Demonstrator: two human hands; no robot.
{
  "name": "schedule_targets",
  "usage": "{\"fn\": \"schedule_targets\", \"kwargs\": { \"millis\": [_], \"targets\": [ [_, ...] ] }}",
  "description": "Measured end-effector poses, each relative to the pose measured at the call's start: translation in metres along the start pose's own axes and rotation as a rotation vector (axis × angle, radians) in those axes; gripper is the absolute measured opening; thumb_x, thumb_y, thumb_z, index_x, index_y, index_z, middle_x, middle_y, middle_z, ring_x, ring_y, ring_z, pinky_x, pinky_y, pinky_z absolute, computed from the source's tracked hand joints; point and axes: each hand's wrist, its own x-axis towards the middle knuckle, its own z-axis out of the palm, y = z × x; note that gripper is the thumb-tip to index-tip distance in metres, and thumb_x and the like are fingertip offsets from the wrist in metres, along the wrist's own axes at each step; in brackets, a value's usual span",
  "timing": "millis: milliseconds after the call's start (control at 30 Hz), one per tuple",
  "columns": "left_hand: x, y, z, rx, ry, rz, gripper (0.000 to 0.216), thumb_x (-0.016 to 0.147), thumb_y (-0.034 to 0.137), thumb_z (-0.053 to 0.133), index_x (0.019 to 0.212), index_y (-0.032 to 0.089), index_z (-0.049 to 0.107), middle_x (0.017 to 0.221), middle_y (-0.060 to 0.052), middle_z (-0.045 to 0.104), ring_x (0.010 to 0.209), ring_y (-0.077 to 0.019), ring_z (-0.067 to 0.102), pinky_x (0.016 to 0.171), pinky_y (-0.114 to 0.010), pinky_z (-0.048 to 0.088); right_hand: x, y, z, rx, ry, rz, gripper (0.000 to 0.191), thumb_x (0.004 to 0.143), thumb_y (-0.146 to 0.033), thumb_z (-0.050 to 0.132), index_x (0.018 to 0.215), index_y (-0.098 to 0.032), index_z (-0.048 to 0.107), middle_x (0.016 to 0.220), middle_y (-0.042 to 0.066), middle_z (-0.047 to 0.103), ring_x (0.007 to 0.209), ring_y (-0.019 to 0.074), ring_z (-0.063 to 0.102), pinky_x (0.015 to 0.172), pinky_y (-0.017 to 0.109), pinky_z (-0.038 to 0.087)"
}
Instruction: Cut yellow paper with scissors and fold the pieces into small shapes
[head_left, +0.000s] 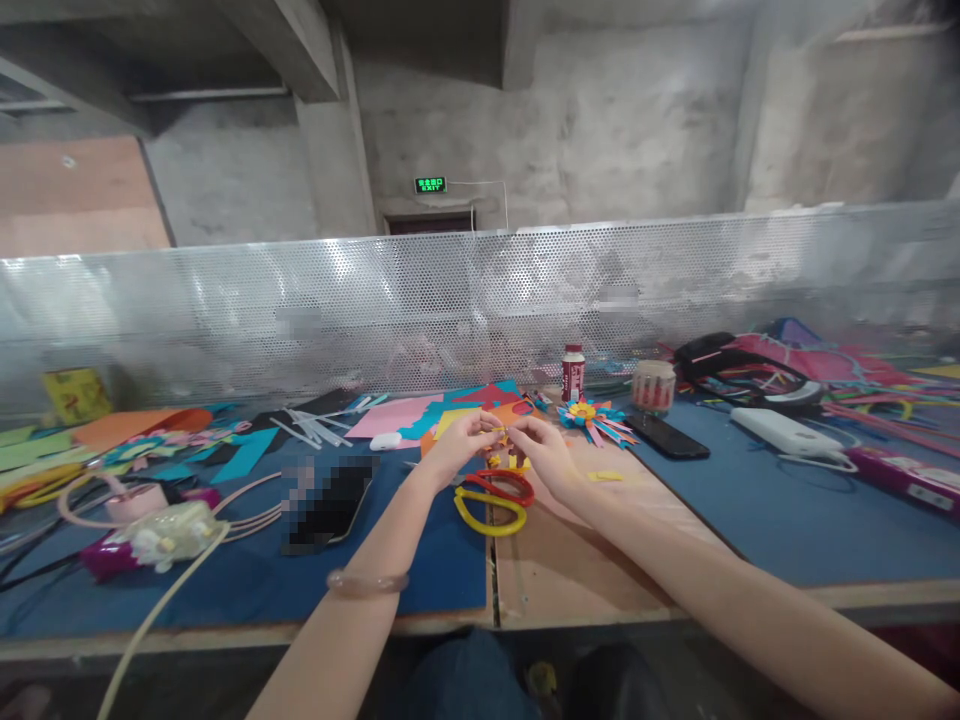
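Observation:
Above the middle of the table, my left hand (pixel 466 442) and my right hand (pixel 546 456) meet, fingertips pinched close together. Between them is a small yellow piece (pixel 505 436), apparently paper; its exact shape is too small to make out. Just below the hands lie a yellow loop (pixel 491 518) and a red loop (pixel 517 488), which look like scissor handles; any blades are hidden. More yellow bits (pixel 517 463) show under my fingers, and a yellow strip (pixel 606 477) rests on the wooden board to the right of my right hand.
A paper flower (pixel 589 418), a bottle (pixel 573 373), a jar (pixel 653 386) and a black phone (pixel 667 436) stand or lie at right. Colored paper sheets (pixel 390 415) spread behind my left hand. Another phone (pixel 330 505) and a plugged power strip (pixel 112 556) lie left. A perforated metal screen (pixel 300 320) closes the back.

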Motion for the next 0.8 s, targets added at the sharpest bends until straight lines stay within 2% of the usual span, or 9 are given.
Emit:
{"fn": "schedule_targets", "kwargs": {
  "millis": [167, 367, 600, 800],
  "targets": [
    [0.0003, -0.0009, -0.0004, -0.124, -0.002, -0.086, 0.023, 0.066, 0.026, 0.066, 0.080, 0.014, 0.052, 0.076, -0.002, 0.057, 0.069, -0.0103, 0.058, 0.066, -0.023, 0.045, -0.0003, 0.0008, 0.0001, -0.021, 0.010, -0.013, 0.014, 0.072, -0.030, 0.050, 0.069, -0.016, 0.053, 0.064, -0.001, 0.054, 0.057, 0.0092, 0.048, 0.054, 0.022, 0.040],
    [0.0029, -0.0050, -0.0014, -0.202, -0.048, -0.081, 0.019, 0.066, 0.022, 0.064, 0.077, 0.013, 0.052, 0.072, -0.003, 0.059, 0.069, -0.0122, 0.059, 0.069, -0.028, 0.046, 0.0027, 0.0061, -0.0017, -0.061, 0.020, -0.008, 0.014, 0.072, -0.028, 0.046, 0.068, -0.016, 0.053, 0.065, 0.000, 0.056, 0.060, 0.0105, 0.049, 0.056, 0.023, 0.040],
    [0.0051, -0.0050, -0.0027, -0.185, -0.007, -0.127, 0.012, 0.067, 0.019, 0.058, 0.077, 0.014, 0.053, 0.068, -0.001, 0.057, 0.063, -0.0104, 0.057, 0.058, -0.022, 0.043, 0.0030, 0.0057, -0.0020, -0.198, -0.018, -0.037, 0.015, 0.072, -0.029, 0.048, 0.071, -0.016, 0.054, 0.068, 0.001, 0.058, 0.060, 0.0106, 0.049, 0.056, 0.023, 0.040],
    [0.0019, 0.0011, -0.0001, -0.194, -0.017, -0.165, 0.011, 0.067, 0.020, 0.057, 0.076, 0.016, 0.051, 0.065, 0.000, 0.056, 0.059, -0.0101, 0.056, 0.050, -0.020, 0.039, 0.0002, -0.0003, 0.0002, -0.213, -0.035, -0.009, 0.012, 0.071, -0.025, 0.047, 0.070, -0.015, 0.055, 0.068, 0.001, 0.058, 0.061, 0.0108, 0.051, 0.056, 0.023, 0.041]
  ]
}}
